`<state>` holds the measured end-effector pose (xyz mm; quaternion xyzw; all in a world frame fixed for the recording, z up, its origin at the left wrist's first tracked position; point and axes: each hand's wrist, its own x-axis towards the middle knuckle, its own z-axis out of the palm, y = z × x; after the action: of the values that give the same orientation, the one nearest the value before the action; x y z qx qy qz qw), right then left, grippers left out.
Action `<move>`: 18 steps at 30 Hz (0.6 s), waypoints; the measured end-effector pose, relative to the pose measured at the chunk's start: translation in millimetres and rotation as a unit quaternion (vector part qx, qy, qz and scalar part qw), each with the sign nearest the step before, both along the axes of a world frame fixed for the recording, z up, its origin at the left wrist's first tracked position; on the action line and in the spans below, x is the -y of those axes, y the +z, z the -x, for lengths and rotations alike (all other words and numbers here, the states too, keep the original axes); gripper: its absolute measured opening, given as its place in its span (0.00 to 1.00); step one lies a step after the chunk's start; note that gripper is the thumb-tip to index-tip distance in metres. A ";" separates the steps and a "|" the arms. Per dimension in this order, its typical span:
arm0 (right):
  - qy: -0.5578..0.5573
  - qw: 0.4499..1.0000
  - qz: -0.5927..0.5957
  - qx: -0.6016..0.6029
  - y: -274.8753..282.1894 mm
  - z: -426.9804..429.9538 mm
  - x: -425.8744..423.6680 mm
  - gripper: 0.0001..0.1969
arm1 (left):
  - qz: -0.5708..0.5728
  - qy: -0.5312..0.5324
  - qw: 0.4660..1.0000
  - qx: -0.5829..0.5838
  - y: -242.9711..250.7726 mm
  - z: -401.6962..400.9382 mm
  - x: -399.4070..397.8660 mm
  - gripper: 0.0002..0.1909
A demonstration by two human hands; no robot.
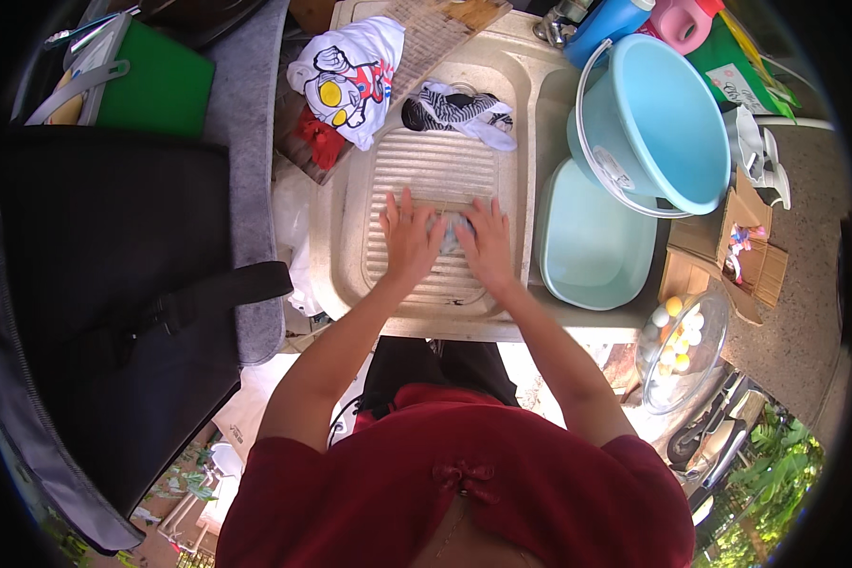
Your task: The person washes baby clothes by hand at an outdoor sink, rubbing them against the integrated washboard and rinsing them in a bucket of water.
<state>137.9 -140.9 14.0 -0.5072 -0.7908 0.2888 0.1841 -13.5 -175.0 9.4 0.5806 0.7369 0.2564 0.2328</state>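
My left hand (410, 238) is over the ribbed washboard (433, 165) of a beige laundry sink, its fingers spread. Opposite it, my right hand (488, 245) is also spread, palm down. Between the two thumbs lies a small, blurred, greyish-blue thing (451, 234), perhaps a piece of wet cloth. Both thumbs touch it or lie very close; parts of it are hidden by the hands. Farther up the washboard rests a bunched black-and-white striped cloth (461, 113). A white printed garment (355, 78) is heaped at the sink's upper left, with red cloth (321, 138) under it.
A wooden board (437, 42) crosses the sink's far left corner. On the right, a light-blue bucket (671, 121) leans over a pale basin (596, 248). A glass bowl (684, 355) holds several small balls. A large black bag (106, 234) stands at the left.
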 end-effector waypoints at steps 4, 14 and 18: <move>-0.071 0.996 -0.025 -0.054 -9.8 16.6 36.8 0.18 | -0.084 -0.049 0.995 0.009 -10.7 -13.1 23.4 0.12; 0.050 0.998 0.027 0.016 -15.0 15.5 -55.9 0.15 | 0.026 0.001 0.999 -0.018 -11.2 -6.8 -53.6 0.11; -0.009 0.996 0.024 -0.090 0.9 -4.9 35.7 0.13 | -0.115 -0.050 0.990 0.063 1.2 -8.8 27.3 0.08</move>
<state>142.8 -176.6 14.8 -0.4909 -0.7592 0.3503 0.2449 -4.7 -202.2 10.7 0.6222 0.6568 0.3633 0.2226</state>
